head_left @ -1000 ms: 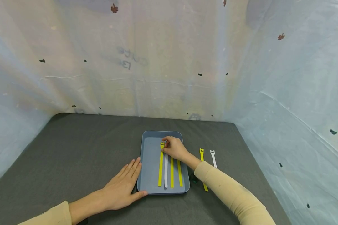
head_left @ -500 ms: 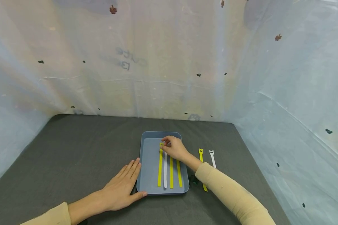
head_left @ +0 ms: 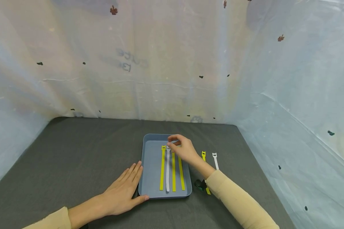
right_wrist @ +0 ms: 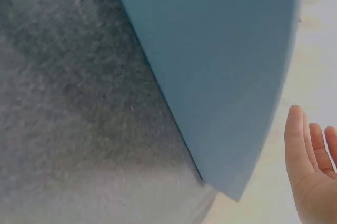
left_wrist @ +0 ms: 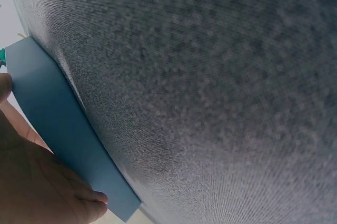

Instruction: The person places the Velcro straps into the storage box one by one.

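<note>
Straps — three yellow, one white — lie lengthwise in a blue-grey tray on the grey-covered desk, roughly midway between the desk's left and right edges. Counting from the tray's left edge they run yellow, white, yellow, yellow, side by side and apart. The right hand is at the tray's far right corner, fingers loosely bent and grasping nothing, the thumb tip just beside the white one's slotted head; I cannot tell whether they touch. It hides the upper ends of the two rightmost straps. The left hand is free as well, its straight fingers against the tray's left edge and its thumb at the near left corner. Toward the desk's right edge, a loose yellow strap and a loose white strap lie outside the tray, partly covered by the right arm. Just beside the tray's right edge — hard to make out — is a dark object.
</note>
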Demonstrator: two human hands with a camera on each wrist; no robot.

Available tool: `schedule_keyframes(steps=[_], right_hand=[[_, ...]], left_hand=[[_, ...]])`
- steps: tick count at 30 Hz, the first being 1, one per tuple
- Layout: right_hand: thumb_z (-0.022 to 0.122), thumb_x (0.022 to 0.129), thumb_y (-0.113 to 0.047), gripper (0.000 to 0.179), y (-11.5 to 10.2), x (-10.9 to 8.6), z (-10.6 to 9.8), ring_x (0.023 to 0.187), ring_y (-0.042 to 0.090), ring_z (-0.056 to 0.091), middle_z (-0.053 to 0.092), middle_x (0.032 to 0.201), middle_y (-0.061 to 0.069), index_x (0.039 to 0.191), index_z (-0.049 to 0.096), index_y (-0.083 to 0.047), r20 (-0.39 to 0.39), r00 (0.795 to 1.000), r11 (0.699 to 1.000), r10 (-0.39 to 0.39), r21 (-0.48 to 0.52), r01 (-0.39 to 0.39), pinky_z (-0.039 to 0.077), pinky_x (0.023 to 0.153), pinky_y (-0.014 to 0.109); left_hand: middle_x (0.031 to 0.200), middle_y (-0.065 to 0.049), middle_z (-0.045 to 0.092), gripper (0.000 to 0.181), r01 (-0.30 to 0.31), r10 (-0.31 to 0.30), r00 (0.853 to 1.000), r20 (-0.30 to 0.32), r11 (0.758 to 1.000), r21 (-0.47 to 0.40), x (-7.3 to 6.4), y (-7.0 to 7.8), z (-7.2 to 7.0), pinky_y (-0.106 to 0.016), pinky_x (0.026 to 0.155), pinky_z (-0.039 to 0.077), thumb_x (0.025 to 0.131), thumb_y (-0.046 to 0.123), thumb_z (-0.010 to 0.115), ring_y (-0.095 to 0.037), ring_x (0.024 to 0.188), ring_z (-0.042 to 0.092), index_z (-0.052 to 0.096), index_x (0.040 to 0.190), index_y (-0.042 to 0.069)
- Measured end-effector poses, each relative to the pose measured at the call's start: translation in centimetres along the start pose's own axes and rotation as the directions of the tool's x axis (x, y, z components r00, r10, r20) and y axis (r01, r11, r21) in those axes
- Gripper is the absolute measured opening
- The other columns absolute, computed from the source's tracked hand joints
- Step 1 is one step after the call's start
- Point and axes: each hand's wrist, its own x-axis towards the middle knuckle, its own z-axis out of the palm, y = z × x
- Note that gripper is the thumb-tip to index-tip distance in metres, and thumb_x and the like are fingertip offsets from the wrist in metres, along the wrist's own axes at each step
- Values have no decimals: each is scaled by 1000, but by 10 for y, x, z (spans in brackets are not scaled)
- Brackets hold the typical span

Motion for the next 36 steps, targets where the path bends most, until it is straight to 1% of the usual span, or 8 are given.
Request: schedule_keyframes(steps=[8,11,15,19,22,26,30,36], right_hand=[[69,102,-17,32,4,-13,-17,106,36,70,67,127,12,133,66,-7,-75,997,997,-9,74,14,61,85,51],[68,103,-16,31,7,-18,-24,107,35,70,67,128,14,133,65,-8,-98,995,996,0,91,9,60,88,53],[67,104,-15,33,13,-25,-33,108,39,70,66,130,17,134,64,-4,-126,992,994,25,109,-12,59,90,54],[68,103,-16,34,22,-30,-41,109,38,70,65,132,18,135,63,-3,-157,986,992,48,119,-30,59,90,54],[68,103,-16,34,28,-33,-46,109,35,70,65,132,18,135,63,-4,-179,982,993,54,109,-35,60,90,51],[66,104,-14,35,37,-37,-55,109,35,69,64,133,20,136,62,-1,-196,979,995,57,91,-40,60,90,51],[66,104,-13,33,46,-40,-64,111,34,69,63,135,18,135,62,-3,-216,973,995,78,82,-62,60,90,51],[66,104,-13,34,58,-44,-77,114,43,67,62,137,22,136,61,-4,-226,968,993,109,73,-94,59,91,52]], left_hand=[[172,-22,5,102,-7,7,1000,-19,1000,4,-1,0,1,-58,126,18,100,70,51,-40,159,9,22,162,-6],[172,-22,6,102,-11,11,1000,-25,1000,5,-1,0,1,-58,126,18,100,69,52,-40,159,9,23,162,-6],[172,-22,6,102,-10,10,1000,-22,1000,-2,-1,0,1,-58,126,18,99,70,52,-40,159,9,23,162,-6],[172,-22,6,103,-11,11,1000,-23,1000,-4,-1,0,1,-58,126,18,99,70,52,-40,159,10,23,162,-6],[172,-22,6,103,-13,13,1000,-27,1000,2,-1,-1,2,-58,125,19,99,71,51,-41,159,10,23,162,-6],[172,-21,6,103,-13,13,1000,-26,1000,2,-1,-2,3,-58,125,19,99,71,50,-40,159,9,23,162,-6],[172,-21,6,103,-13,13,1000,-25,1000,-2,-1,-2,1,-58,125,19,99,71,50,-40,159,9,23,162,-6],[172,-22,6,104,-10,10,1000,-23,1000,8,0,-3,1,-58,125,19,99,72,50,-40,159,9,22,162,-6]])
